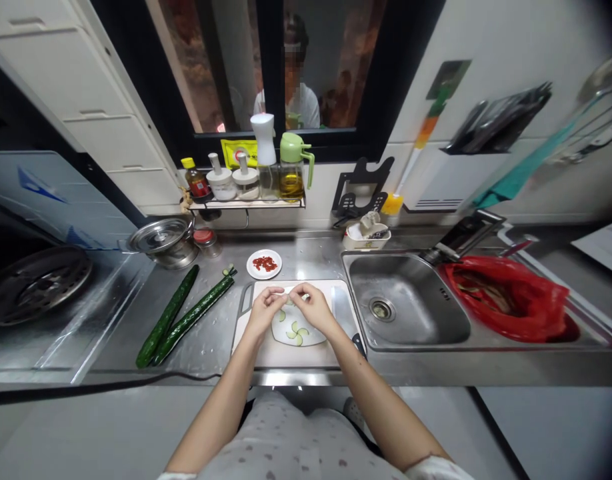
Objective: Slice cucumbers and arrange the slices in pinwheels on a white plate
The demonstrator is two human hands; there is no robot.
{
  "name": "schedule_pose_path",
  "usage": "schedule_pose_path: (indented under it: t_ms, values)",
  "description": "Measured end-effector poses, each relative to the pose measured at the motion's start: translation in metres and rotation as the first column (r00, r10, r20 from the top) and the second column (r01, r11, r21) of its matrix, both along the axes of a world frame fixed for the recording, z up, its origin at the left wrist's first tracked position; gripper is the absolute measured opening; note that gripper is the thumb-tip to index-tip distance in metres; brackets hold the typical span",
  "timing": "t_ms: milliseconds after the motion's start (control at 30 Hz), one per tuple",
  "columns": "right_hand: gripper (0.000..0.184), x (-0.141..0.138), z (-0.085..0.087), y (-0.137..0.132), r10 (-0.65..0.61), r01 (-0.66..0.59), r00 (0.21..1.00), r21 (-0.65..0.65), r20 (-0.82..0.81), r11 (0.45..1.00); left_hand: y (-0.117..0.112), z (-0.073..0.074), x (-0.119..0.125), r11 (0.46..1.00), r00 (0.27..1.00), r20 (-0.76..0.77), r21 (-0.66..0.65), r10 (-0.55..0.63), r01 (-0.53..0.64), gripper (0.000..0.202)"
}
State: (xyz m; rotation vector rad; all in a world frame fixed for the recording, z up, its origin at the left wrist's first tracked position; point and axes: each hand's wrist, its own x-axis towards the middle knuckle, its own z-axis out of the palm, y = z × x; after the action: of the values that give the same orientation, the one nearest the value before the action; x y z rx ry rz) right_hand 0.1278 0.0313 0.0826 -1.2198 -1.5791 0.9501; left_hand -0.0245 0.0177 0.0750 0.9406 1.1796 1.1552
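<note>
A white plate (311,335) lies on the cutting board (266,357), with thin cucumber slices (297,331) fanned out like a flower on it. Another cucumber slice (282,315) rests nearer the plate's upper left. Above the plate's far side, my left hand (267,308) and my right hand (312,305) meet with fingertips pinched. Between them is a small pale cucumber slice (290,299), mostly hidden by the fingers. A knife with a black handle (359,345) lies along the board's right side, its wide blade flat.
Two cucumbers (169,317), one cut at its end, lie left of the board. Behind it stands a small dish of chopped red chili (265,264). To the right are the sink (409,300) and a red plastic bag (506,300). A seasoning rack (246,203) hangs under the window.
</note>
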Motion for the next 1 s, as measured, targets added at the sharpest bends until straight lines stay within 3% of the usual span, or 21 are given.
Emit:
schedule_pose_path:
  t_ms: [133, 233, 367, 567, 700, 833, 1000]
  values:
    - [0.018, 0.003, 0.001, -0.001, 0.001, -0.003, 0.998, -0.028, -0.069, 1.000, -0.008, 0.004, 0.006, 0.949, 0.986, 0.144, -0.288, -0.088, 0.127, 0.054]
    - [0.017, 0.005, 0.004, -0.002, 0.011, -0.012, 0.999, -0.023, -0.052, 1.000, -0.010, 0.007, 0.011, 0.906, 0.933, 0.349, -0.362, -0.085, 0.218, 0.049]
    - [0.017, 0.006, 0.007, -0.003, 0.009, -0.009, 1.000, 0.012, -0.011, 1.000, -0.009, 0.011, 0.011, 0.908, 0.899, 0.436, -0.357, -0.046, 0.219, 0.043]
    - [0.014, 0.008, 0.009, -0.004, 0.055, -0.056, 0.998, 0.017, 0.016, 0.998, -0.008, 0.013, 0.003, 0.940, 0.902, 0.433, -0.309, 0.002, 0.147, 0.053]
    - [0.013, 0.006, 0.011, -0.006, 0.092, -0.098, 0.992, -0.063, -0.087, 0.993, -0.008, 0.014, 0.000, 0.966, 0.938, 0.346, -0.240, -0.008, 0.097, 0.061]
    - [0.016, 0.004, 0.015, -0.008, 0.169, -0.221, 0.948, -0.173, -0.271, 0.960, -0.007, 0.017, 0.000, 0.987, 0.976, 0.215, -0.157, 0.019, 0.015, 0.061]
    - [0.020, 0.002, 0.018, -0.008, 0.192, -0.252, 0.941, -0.195, -0.279, 0.948, -0.007, 0.023, 0.000, 0.999, 0.988, 0.148, -0.028, 0.032, -0.028, 0.058]
